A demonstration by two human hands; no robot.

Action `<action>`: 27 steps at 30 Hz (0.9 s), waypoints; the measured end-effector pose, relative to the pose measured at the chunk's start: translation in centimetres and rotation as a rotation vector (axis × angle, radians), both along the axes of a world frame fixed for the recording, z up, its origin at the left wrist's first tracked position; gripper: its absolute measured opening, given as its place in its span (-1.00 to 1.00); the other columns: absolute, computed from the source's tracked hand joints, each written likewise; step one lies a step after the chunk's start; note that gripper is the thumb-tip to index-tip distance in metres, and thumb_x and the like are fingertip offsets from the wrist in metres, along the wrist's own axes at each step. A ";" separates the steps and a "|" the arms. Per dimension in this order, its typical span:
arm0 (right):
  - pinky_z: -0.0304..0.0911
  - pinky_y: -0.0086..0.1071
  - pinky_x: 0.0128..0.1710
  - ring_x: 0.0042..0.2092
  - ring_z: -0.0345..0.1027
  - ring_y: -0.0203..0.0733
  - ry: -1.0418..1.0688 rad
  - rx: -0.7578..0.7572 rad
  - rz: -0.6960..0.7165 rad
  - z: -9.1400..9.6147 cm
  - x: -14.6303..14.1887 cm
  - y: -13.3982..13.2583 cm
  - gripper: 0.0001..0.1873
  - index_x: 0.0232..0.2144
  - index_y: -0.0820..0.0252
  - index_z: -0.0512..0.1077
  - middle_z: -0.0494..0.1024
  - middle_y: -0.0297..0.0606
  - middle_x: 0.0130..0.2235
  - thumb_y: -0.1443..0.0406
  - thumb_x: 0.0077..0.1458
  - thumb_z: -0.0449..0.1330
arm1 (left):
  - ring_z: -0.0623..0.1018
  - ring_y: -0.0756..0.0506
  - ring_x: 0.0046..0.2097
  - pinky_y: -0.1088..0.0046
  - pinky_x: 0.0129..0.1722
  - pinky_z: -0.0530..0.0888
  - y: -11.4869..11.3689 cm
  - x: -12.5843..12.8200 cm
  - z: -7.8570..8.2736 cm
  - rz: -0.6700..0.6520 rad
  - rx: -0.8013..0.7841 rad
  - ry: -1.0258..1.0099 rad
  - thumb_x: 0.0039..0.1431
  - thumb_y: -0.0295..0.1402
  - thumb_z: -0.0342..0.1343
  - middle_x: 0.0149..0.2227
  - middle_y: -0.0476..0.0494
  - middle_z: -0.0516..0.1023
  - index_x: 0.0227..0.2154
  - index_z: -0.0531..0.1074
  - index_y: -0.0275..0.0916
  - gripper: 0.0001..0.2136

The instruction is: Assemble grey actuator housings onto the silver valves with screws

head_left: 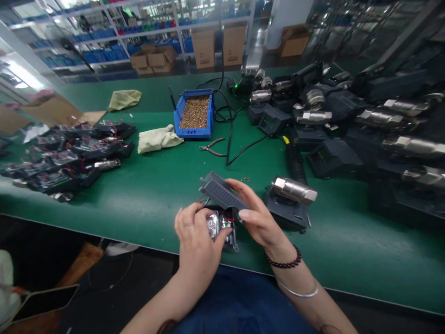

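Observation:
My right hand [259, 218] grips a dark grey plastic housing cover [222, 190] by its right end, tilted above an opened housing [233, 239]. Inside that lower half show a silvery block, a bit of green circuit board and red wires. Over it my left hand [198, 232] is curled, fingers on the far side and thumb at the near right; the palm hides what exactly the fingertips press. Just right of my right hand lies a closed grey unit with a metal hex fitting [294, 190].
A blue bin [193, 134] of small brass-coloured screws stands at the back, near pliers [212, 147] and a cloth [158, 140]. Open housings [66, 157] with wiring crowd the left; many finished-looking units [333, 116] fill the right. A power screwdriver [295, 160] lies between, its black cable looping backward.

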State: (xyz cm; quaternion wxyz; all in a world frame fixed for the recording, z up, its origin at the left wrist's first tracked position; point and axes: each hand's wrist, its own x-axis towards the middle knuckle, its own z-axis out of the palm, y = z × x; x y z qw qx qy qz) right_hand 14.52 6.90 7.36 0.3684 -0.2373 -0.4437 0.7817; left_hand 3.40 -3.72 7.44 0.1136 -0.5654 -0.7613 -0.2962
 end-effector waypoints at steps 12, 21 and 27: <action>0.07 0.01 0.24 0.26 0.14 0.12 -0.192 0.371 -0.117 -0.4 1.6 -1.5 -0.44 -0.01 0.00 0.45 0.34 -0.15 0.21 0.00 -0.08 0.32 | 0.44 -0.40 0.11 -0.15 0.12 0.32 -0.5 -0.4 0.2 -0.172 -0.175 0.145 0.30 -0.31 -0.02 -0.05 -0.51 0.54 0.05 0.32 -0.51 -0.63; 0.03 0.13 0.24 0.31 0.01 0.20 -0.409 0.858 -0.093 -1.6 2.3 -3.0 -0.37 0.12 -0.02 0.27 0.15 -0.09 0.27 0.28 -0.06 0.21 | 0.34 -0.38 0.21 -0.14 0.17 0.26 -0.7 -0.7 0.5 -0.250 -0.198 0.037 0.10 -0.51 0.06 0.08 -0.29 0.49 0.03 0.40 -0.21 -0.61; 0.16 0.09 0.18 0.28 0.08 0.22 -0.454 1.009 -0.095 -1.8 2.6 -3.1 -0.27 0.13 -0.01 0.24 0.16 -0.07 0.25 0.35 -0.16 0.23 | 0.36 -0.40 0.18 -0.18 0.21 0.18 -2.0 -1.1 -1.3 -0.033 -0.061 -0.124 0.01 -0.34 0.19 0.10 -0.45 0.38 0.26 0.04 -0.34 -0.26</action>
